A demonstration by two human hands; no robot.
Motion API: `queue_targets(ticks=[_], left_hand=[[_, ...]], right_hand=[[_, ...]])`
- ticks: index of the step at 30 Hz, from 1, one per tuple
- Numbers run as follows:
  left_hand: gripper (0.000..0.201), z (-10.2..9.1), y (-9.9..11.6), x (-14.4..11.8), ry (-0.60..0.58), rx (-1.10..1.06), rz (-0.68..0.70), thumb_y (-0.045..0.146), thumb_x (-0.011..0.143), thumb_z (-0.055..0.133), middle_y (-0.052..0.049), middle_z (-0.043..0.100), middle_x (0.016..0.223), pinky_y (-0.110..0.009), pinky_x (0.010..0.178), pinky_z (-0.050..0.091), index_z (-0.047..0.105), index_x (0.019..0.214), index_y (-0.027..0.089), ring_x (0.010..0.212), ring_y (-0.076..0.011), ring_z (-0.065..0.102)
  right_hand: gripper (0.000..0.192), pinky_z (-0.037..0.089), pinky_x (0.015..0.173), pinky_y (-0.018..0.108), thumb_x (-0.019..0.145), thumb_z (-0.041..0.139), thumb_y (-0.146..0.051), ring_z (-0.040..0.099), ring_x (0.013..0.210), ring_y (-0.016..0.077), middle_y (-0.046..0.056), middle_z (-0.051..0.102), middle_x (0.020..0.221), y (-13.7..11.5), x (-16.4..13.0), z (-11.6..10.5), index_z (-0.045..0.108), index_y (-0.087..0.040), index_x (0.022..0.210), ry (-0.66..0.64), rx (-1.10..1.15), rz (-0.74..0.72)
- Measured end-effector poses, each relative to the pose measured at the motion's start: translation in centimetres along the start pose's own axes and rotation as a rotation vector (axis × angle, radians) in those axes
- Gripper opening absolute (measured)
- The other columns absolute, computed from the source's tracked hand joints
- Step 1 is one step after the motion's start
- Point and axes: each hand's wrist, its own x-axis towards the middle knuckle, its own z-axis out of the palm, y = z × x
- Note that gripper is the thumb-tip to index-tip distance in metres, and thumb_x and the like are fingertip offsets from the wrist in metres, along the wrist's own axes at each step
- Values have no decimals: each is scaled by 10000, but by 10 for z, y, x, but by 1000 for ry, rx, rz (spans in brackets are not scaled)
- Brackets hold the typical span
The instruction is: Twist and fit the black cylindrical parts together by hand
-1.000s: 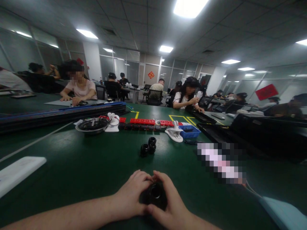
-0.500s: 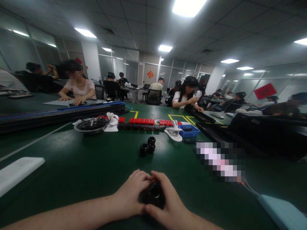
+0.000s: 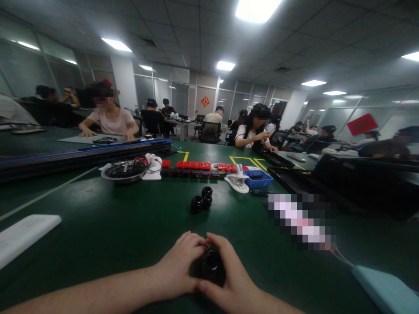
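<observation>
In the head view a glossy black round piece with a hole in its top (image 3: pixel 212 261) stands on the green table. My left hand (image 3: pixel 183 264) curves around its left side. From the right, my right hand (image 3: pixel 234 270) wraps it, and the fingertips of the two hands meet at the front and back. Part of the piece is hidden by my fingers. Farther out, three similar black round pieces (image 3: pixel 197 203) sit close together, each with a hole.
A metal bowl (image 3: pixel 122 174), a red-and-black strip (image 3: pixel 193 170), a white clip (image 3: pixel 238 181) and a blue tray (image 3: pixel 260 179) line the far side. A white slab (image 3: pixel 26 237) lies left, a light-blue one (image 3: pixel 386 288) right. Black cases (image 3: pixel 366 185) stand at right. Co-workers sit beyond.
My hands and the black piece look the same as before. At the far left, a co-worker's hands have moved apart over the sheet.
</observation>
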Motion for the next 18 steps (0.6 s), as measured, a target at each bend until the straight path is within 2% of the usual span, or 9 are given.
queue_targets(ticks=[3,5,10,15,18], left_hand=[[432,0,1,0,15,-3,-11,338,617,698,-33,513,1049,-383,910,326,551,1006,223,983,-240,440],[438,0,3,0,14,-1,-21,293,596,703,-28,516,1023,-372,893,340,549,999,220,965,-235,445],[410,-1,4,0,11,14,-24,319,605,692,-34,512,1039,-393,906,325,561,981,220,975,-244,439],[446,-1,2,0,4,-7,-7,405,618,697,-42,510,1060,-395,912,321,561,999,217,988,-251,439],[431,0,1,0,17,-6,-8,335,600,703,-32,515,1036,-384,899,335,552,986,219,975,-244,445]], right_hand=[[593,415,897,391,645,628,-155,502,1029,231,90,501,1110,1,0,2,365,-204,1175,37,6,41],[559,418,893,375,654,576,-111,511,1017,217,79,511,1098,1,-1,3,373,-213,1165,51,10,15],[678,377,946,405,617,530,-70,461,1100,240,104,458,1185,0,-3,1,282,-204,1234,35,-9,-74],[723,388,933,429,618,688,-229,461,1091,266,123,445,1191,-3,0,-1,301,-188,1227,12,-4,53],[629,398,927,413,627,649,-142,487,1062,240,92,495,1147,-3,2,-2,373,-208,1188,-7,-9,93]])
